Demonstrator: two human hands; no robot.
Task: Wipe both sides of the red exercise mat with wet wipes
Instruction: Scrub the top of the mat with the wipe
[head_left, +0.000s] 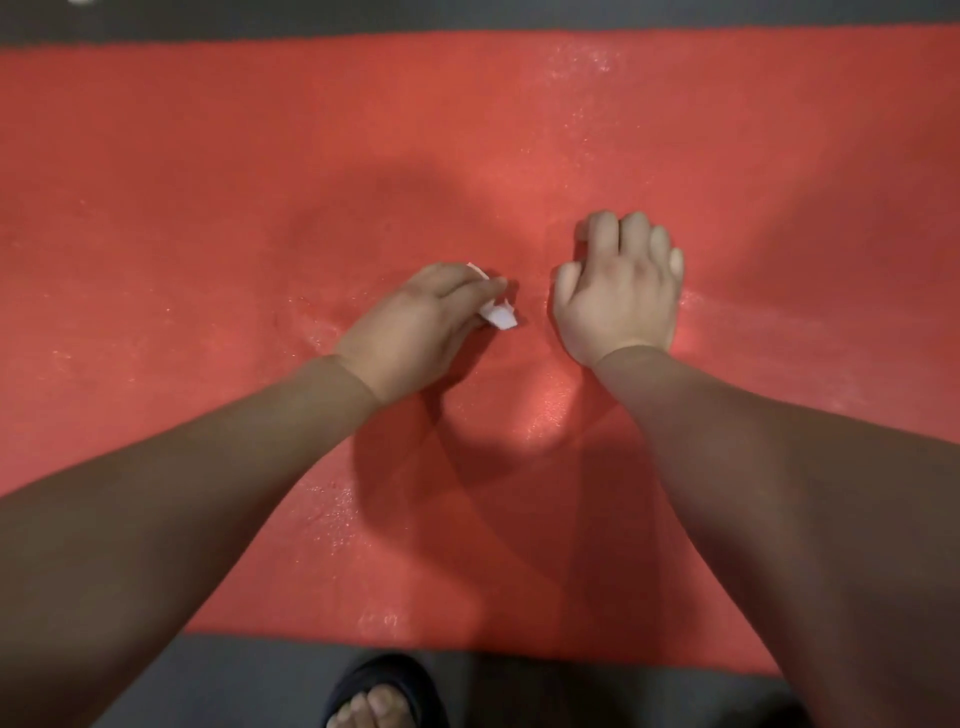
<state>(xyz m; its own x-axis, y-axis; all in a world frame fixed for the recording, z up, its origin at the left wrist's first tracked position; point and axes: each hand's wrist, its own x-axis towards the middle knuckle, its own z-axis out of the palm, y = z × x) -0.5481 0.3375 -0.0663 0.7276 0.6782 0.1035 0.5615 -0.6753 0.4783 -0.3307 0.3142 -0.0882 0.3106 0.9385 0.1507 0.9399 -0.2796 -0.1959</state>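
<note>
**A:** What's underfoot, seen from the head?

**B:** A red mat (208, 156), flat on a dark grey floor (571, 675), with a wet sheen in patches around the hands. A foot (371, 706) in a dark sandal (384, 670) shows nearer than both hands.

**A:** And the hands?

**B:** The left hand (415, 327) pinches a crumpled white wipe (498, 316), whose end pokes out toward the right hand (618, 296). The right hand rests on the mat just beside it, fingers bent down. Whether it grips anything, I cannot tell. The mat lies under both.
</note>
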